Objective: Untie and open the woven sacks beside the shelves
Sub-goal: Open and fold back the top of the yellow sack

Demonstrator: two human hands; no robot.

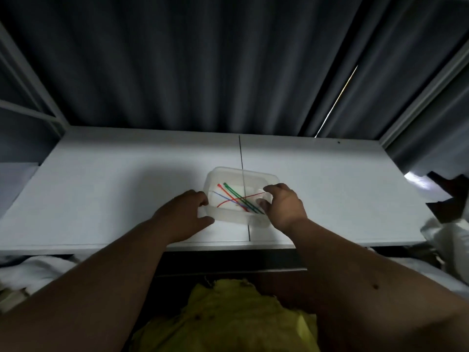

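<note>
2 hands gripped clear plastic tub of cable ties: left hand, right hand curled on rims; uneven lift risked spilling ties.

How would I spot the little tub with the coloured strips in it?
Look at the white shelf, near its front edge at the middle seam. Between the left hand and right hand sits a clear plastic container. It alone holds red, green and blue cable ties.
</note>
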